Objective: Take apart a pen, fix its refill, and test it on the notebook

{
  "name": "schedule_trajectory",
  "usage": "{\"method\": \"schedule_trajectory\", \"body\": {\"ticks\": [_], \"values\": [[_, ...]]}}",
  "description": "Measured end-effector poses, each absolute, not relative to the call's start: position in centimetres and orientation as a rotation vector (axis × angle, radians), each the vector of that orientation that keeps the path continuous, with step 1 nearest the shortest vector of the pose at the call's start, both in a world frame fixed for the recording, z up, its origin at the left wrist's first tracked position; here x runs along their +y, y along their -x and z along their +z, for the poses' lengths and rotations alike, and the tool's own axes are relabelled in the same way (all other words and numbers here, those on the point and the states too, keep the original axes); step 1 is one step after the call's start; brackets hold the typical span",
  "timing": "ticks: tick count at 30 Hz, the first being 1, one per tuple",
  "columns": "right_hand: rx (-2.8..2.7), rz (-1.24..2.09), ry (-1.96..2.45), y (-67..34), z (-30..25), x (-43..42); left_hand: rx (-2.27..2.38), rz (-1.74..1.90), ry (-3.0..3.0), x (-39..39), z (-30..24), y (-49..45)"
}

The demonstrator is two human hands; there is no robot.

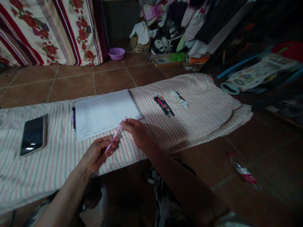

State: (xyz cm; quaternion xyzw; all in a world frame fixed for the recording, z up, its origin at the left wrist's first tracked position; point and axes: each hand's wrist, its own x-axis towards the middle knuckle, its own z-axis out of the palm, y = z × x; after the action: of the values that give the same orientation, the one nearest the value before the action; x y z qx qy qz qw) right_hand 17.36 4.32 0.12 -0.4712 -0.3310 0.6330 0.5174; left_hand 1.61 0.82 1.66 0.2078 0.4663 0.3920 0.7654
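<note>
- Grasping a pink pen [115, 135], the left hand [100, 152] is pinching its lower part between thumb and fingers, while the right hand [134, 128] is pinching it near its upper end
- The pen is being held above a striped cloth [199, 104], at the near edge of a spiral notebook [109, 110], its upper end showing against the paper; whether it is touching the page, I cannot tell
- The left thumb is covering a stretch of the barrel and the right fingertips are masking part near the top
- Printing along the notebook's left and near margins is appearing too small to read
- Dark pens [163, 105] to the right are overlapping, leaving their count uncertain; pale pens [180, 99] just beyond are blurring together
- A bottle [245, 172] on the floor is lying in shadow, its label unreadable
- Both forearms are running out of frame below, the right one darkly shaded
- The pink pen's long axis is slanting from near left to far right, the upper end pointing toward the notebook's spiral; which end is carrying the tip, I cannot tell
</note>
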Motion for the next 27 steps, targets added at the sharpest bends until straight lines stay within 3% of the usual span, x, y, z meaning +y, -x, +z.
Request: {"method": "schedule_trajectory", "body": {"ticks": [7, 17, 27], "values": [[-0.746, 1.669, 0.926, -17.42, -0.01, 4.29, 0.993, 0.838, -0.454, 0.91, 1.61, -1.39], [-0.843, 1.512, 1.159, -17.46, 0.14, 4.26, 1.035, 0.836, -0.453, 0.73, 1.54, -1.73], [-0.725, 1.643, 0.944, -17.41, -0.65, 4.50, 0.982, 0.825, -0.498, 0.70, 1.52, -1.49]]}}
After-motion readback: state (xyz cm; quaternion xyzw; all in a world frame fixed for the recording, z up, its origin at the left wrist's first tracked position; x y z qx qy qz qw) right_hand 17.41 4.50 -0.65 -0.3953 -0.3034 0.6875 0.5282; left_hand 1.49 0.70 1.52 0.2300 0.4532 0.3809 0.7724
